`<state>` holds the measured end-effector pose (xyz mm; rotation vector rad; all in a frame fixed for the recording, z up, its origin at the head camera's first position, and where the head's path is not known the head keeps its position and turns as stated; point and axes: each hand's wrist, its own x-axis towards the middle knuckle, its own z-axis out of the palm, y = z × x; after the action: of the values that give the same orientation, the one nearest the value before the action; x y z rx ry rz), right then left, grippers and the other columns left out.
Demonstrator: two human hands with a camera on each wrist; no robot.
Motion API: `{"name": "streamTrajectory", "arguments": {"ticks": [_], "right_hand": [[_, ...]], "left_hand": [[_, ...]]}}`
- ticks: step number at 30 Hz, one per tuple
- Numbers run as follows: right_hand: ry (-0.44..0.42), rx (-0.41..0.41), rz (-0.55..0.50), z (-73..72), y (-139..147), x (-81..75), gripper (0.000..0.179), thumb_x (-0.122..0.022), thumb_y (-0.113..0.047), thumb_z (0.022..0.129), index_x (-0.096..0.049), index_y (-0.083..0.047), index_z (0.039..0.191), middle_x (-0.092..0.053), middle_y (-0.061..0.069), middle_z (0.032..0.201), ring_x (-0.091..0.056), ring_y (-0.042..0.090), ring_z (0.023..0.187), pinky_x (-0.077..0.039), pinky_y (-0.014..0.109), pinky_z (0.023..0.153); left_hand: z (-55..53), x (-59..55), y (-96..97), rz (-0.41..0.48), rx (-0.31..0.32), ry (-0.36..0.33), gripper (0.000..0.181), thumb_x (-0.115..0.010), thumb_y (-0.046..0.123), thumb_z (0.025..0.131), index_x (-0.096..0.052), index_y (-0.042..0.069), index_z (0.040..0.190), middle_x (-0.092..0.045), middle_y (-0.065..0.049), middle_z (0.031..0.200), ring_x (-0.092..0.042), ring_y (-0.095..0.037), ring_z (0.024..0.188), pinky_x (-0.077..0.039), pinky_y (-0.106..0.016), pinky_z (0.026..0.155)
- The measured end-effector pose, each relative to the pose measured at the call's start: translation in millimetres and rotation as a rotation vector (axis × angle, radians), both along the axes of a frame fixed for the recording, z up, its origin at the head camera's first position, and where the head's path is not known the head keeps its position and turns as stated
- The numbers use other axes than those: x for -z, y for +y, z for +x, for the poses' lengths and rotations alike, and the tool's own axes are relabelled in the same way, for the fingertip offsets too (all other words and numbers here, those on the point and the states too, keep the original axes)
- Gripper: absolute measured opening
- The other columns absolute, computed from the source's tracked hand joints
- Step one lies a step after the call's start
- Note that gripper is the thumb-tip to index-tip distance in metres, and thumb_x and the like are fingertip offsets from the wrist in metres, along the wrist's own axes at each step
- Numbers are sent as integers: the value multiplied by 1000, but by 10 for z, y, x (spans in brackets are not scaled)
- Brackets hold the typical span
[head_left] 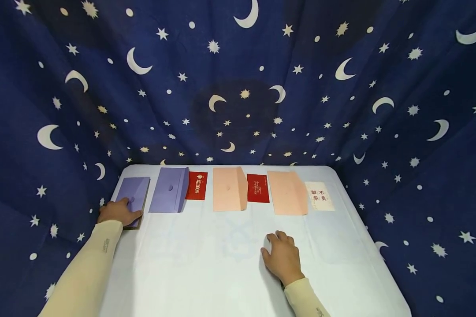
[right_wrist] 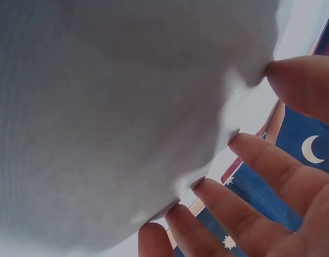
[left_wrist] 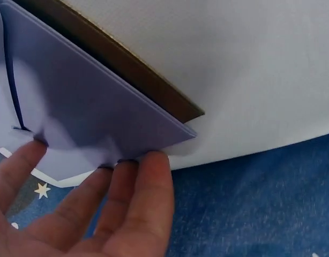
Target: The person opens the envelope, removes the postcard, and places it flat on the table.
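Observation:
At the table's left end, my left hand point(head_left: 119, 212) rests on the near part of a purple envelope point(head_left: 132, 188). In the left wrist view its fingertips point(left_wrist: 156, 163) touch the envelope's face and edge. That envelope tops a small stack, with a brown, gold-edged layer point(left_wrist: 170, 99) showing below it. My right hand point(head_left: 283, 257) holds nothing; its fingers are spread and slightly bent, fingertips on the white tabletop. Beyond it lies a peach envelope point(head_left: 287, 193), nearest of the row.
Along the far side lie another purple envelope point(head_left: 166, 189), a red card point(head_left: 197, 186), a second peach envelope point(head_left: 227, 189), another red card point(head_left: 258, 188) and a cream card point(head_left: 319, 196) with red characters. A dark blue curtain point(head_left: 230, 57) surrounds the white table point(head_left: 198, 273).

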<state>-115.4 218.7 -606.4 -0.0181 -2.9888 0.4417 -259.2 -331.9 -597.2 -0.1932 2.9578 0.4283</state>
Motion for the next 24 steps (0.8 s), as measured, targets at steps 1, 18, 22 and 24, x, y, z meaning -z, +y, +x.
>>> {"name": "streamTrajectory", "arguments": {"ticks": [1, 18, 22, 24], "right_hand": [[-1, 0, 0, 0, 2, -1, 47, -85, -31, 86, -75, -5, 124, -63, 24, 136, -58, 48, 122, -52, 68, 87], [-15, -15, -6, -31, -5, 17, 47, -83, -31, 88, -74, -5, 126, -61, 25, 138, -56, 50, 124, -50, 68, 88], [-23, -12, -8, -38, 4, 16, 47, -82, -30, 88, -74, -4, 126, -61, 26, 139, -55, 51, 124, -50, 70, 87], [-26, -13, -7, -47, 13, 19, 47, -82, -30, 88, -74, -5, 126, -60, 26, 139, -55, 51, 124, -50, 70, 87]], "left_hand": [[-10, -8, 2, 4, -4, -5, 89, -71, 58, 87, -50, -8, 144, -54, -49, 129, -50, -76, 106, -47, -78, 82], [367, -179, 226, 97, -189, -6, 124, -78, 72, 75, -20, 8, 165, -24, -57, 130, -34, -75, 115, -40, -86, 80], [688, -122, 524, 80, -116, 34, 128, -78, 73, 74, -16, 13, 168, -29, -56, 126, -41, -74, 109, -47, -80, 70], [862, -67, 677, 68, -65, 52, 129, -78, 75, 73, -17, 15, 169, -34, -53, 125, -47, -70, 102, -49, -74, 63]]}}
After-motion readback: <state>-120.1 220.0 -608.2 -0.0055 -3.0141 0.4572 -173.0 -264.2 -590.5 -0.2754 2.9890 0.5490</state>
